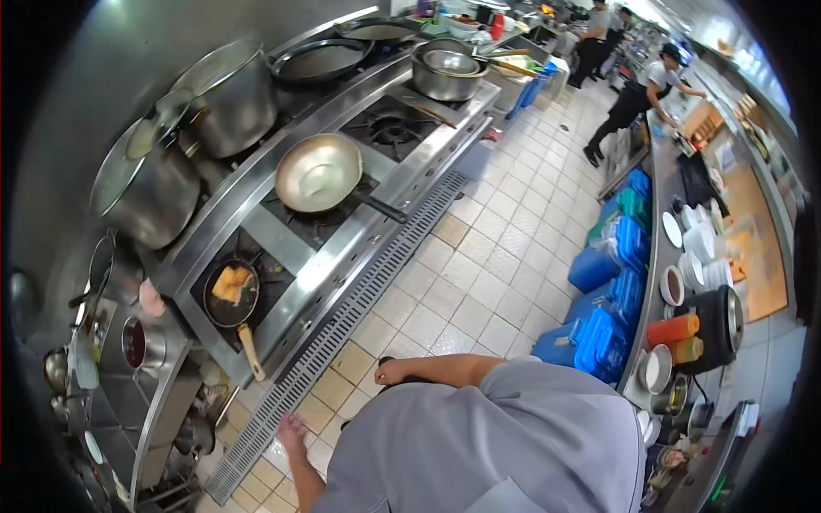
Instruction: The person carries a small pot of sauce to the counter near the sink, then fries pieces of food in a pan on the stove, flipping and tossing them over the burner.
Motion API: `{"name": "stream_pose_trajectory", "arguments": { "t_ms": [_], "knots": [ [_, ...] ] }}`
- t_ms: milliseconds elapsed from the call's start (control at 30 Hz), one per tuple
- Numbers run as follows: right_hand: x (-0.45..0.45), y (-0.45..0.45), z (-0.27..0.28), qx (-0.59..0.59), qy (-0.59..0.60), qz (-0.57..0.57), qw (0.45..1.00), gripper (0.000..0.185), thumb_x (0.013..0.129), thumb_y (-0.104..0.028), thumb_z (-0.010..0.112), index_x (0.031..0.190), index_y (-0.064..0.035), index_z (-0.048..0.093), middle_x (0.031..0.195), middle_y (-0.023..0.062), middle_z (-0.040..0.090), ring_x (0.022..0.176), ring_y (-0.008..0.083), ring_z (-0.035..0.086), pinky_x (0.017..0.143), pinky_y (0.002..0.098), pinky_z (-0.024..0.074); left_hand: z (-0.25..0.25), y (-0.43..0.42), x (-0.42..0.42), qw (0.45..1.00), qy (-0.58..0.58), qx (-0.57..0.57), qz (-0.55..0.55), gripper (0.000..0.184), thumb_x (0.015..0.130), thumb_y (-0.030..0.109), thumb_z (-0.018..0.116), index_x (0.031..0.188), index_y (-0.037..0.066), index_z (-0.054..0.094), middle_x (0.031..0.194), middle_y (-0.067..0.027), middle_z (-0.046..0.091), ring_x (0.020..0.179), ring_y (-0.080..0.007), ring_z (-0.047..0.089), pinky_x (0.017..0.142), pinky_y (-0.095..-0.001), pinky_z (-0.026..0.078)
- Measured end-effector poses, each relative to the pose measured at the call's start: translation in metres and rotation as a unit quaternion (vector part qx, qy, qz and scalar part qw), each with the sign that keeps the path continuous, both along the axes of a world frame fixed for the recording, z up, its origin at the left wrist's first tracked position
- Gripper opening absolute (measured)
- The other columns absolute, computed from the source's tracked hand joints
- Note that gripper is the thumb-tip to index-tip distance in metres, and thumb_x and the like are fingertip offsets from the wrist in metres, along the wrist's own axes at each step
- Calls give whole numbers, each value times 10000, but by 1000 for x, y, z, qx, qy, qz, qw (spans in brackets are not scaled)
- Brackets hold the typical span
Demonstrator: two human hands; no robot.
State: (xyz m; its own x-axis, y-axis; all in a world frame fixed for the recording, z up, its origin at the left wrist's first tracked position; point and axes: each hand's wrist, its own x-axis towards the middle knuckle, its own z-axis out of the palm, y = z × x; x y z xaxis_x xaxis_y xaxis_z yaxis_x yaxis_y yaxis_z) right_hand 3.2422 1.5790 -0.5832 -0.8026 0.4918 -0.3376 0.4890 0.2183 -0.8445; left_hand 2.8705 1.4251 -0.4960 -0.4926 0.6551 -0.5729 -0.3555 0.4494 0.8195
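My left hand (292, 432) hangs low beside the stove front, its fingers loosely apart with nothing in them. My right hand (392, 372) is at my waist, its fingers curled closed and no object visible in them. Closest to my left hand is a small dark frying pan (224, 318) on the front burner. Its wooden handle (251, 352) juts over the stove's edge, and neither hand touches it. Golden-brown pieces of food (231, 284) lie in that pan. Beyond it, a larger, bare-bottomed frying pan (319, 173) sits on another burner.
Tall stockpots (231, 103) line the back of the stove (295, 316). A saucepan of dark red liquid (144, 344) stands at the left. Behind me are blue containers (590, 342) beneath a counter holding bowls and sauce bottles (673, 330). A co-worker (654, 90) stands farther up the aisle.
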Motion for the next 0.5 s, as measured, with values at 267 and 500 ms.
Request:
{"name": "stream_pose_trajectory", "arguments": {
  "t_ms": [267, 500],
  "knots": [
    [143, 12, 1, -12, -336, -61, 940, 267, 737, -192, 510, 822, 1, 675, 848, 218, 643, 797, 354, 629, 715, 443, 487, 105, 159, 18, 997, -67, 36, -3, 199, 933, 329, 485, 1032, 157, 497, 695, 4, 541, 559, -114, 500, 525, -264, 424],
    [199, -7, -8, -49, -370, -66, 925, 277, 772, -149, 469, 820, 39, 667, 780, 212, 657, 695, 284, 668, 630, 409, 528, 112, 175, 54, 996, -70, 44, -32, 253, 939, 377, 455, 1047, 162, 535, 659, 23, 508, 523, -93, 452, 477, -255, 378]
  ]
}}
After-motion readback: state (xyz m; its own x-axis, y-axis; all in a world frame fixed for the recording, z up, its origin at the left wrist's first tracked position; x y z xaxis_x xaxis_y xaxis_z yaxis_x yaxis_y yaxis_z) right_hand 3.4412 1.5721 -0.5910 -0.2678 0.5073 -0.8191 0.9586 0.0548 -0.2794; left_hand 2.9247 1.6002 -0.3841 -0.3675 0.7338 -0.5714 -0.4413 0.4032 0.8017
